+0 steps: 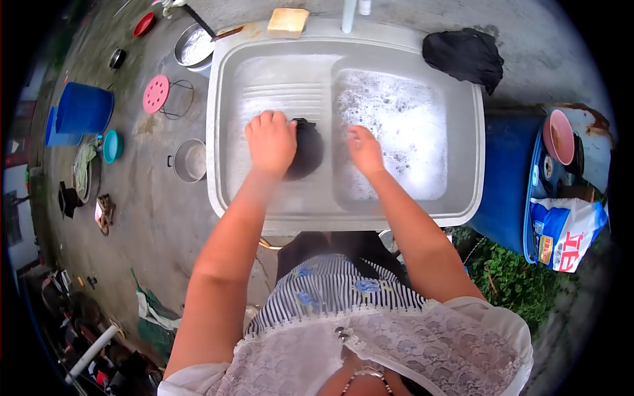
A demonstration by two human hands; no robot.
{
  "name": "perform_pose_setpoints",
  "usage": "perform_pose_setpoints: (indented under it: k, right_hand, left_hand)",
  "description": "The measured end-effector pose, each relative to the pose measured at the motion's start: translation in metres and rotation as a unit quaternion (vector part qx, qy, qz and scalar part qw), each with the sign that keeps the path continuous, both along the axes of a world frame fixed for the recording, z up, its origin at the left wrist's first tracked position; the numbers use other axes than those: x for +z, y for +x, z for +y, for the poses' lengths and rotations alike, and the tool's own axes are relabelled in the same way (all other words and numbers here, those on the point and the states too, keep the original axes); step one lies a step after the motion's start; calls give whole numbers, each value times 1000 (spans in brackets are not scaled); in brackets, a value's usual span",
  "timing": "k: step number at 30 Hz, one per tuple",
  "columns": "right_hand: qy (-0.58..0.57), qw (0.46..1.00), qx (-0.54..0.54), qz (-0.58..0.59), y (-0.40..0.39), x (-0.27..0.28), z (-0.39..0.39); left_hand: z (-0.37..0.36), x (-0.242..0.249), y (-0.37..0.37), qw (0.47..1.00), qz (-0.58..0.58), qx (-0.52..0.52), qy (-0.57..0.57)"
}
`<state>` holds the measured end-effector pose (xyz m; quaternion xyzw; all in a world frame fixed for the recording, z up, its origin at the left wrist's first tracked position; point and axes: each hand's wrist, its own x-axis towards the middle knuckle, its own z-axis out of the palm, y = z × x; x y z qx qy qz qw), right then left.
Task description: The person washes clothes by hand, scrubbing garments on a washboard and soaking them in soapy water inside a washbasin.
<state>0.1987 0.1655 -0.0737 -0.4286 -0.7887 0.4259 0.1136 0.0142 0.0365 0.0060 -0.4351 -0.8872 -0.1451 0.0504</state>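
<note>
A grey sink [212,132] with a ribbed washboard slope on its left side is in front of me. On the washboard lies a dark, bunched black cloth [308,153], slightly blurred. My left hand [272,142] grips its left edge, with the thumb against the fabric; part of the cloth is hidden by the hand. My right hand [366,153] hovers by the divider, over the edge of the foamy water [403,132] in the right basin. Its fingers are loosely bent and apart, and I see nothing in them.
A soap block [288,23] sits on the back rim near the faucet [349,16]. Another black cloth [464,56] hangs over the far right corner. A blue barrel [508,178] and detergent bag [566,231] stand right; a pot [189,160] and pink stool [156,94] stand left.
</note>
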Motion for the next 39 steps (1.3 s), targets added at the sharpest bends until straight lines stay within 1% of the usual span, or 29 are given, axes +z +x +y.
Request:
perform_pose_setpoints:
  k: [1, 2, 3, 4, 5, 6, 7, 9, 10, 11, 12, 13, 15, 16, 17, 19, 21, 23, 25, 26, 28, 29, 30, 31, 32, 34, 38, 39]
  right_hand:
    - [35, 998, -18, -39, 19, -29, 16]
    - [62, 991, -7, -115, 33, -34, 30]
    - [86, 978, 3, -191, 45, -39, 42]
    - [85, 977, -1, -195, 57, -47, 52]
    - [112, 969, 19, -220, 66, -53, 62]
    - [141, 959, 38, -244, 70, -61, 72]
    - [140, 959, 36, -246, 72, -67, 79]
    - [166, 956, 16, -240, 74, -81, 82]
    - [158, 957, 18, -241, 72, -86, 84]
    - [184, 944, 34, -273, 69, -88, 84]
    - [208, 928, 49, -305, 71, -90, 81]
    - [199, 929, 49, -309, 74, -93, 75]
    - [253, 925, 67, -277, 73, -93, 72]
    - [269, 918, 78, -279, 73, -92, 73]
    - [270, 919, 80, -276, 74, -90, 76]
    - [231, 936, 65, -259, 74, -88, 84]
    - [228, 942, 47, -243, 71, -90, 96]
    - [220, 948, 30, -229, 66, -93, 104]
    - [180, 947, 44, -261, 60, -94, 114]
    - [179, 948, 47, -259, 58, -93, 116]
    - [167, 939, 88, -288, 58, -92, 122]
    - [168, 939, 89, -288, 60, -92, 125]
    - [178, 935, 116, -285, 60, -92, 127]
    - [187, 930, 144, -282, 59, -91, 128]
    - [187, 930, 147, -281, 58, -89, 130]
    - [190, 907, 198, -320, 58, -88, 133]
    - [195, 906, 212, -311, 61, -90, 132]
    - [199, 916, 200, -284, 64, -90, 130]
  left_hand:
    - [9, 7, 6, 993, 42, -26, 105]
    - [19, 9, 13, 997, -31, -23, 67]
    - [23, 5, 17, 997, -32, -29, 68]
    - [24, -3, 24, 997, -60, -34, 17]
    - [25, -11, 29, 995, -87, -38, -34]
    - [26, -20, 33, 998, -38, -42, 1]
    - [30, -19, 34, 998, -40, -45, 1]
    - [31, -12, 29, 994, -102, -37, -30]
    - [30, -14, 23, 994, -100, -51, 3]
    - [28, -18, 15, 993, -102, -50, -7]
    - [29, -21, 9, 992, -111, -62, 20]
    - [29, -21, 7, 989, -120, -75, 49]
    - [31, -18, 9, 988, -132, -72, 46]
    - [32, -17, 9, 989, -125, -67, 45]
    - [32, -16, 11, 990, -118, -61, 41]
    - [32, -15, 14, 992, -110, -54, 38]
    - [34, -18, 15, 993, -101, -50, 18]
    - [35, -21, 16, 994, -93, -52, 28]
    - [36, -22, 17, 994, -84, -52, 36]
    - [37, -22, 18, 995, -80, -52, 42]
    - [38, -21, 21, 995, -77, -51, 48]
    - [39, -20, 22, 995, -76, -48, 34]
    - [39, -18, 22, 996, -75, -45, 19]
    - [39, -19, 21, 996, -74, -42, 19]
    - [39, -20, 22, 996, -69, -44, 27]
    - [40, -22, 25, 996, -65, -45, 34]
    - [40, -22, 24, 997, -60, -40, 36]
    - [40, -22, 24, 997, -58, -42, 39]
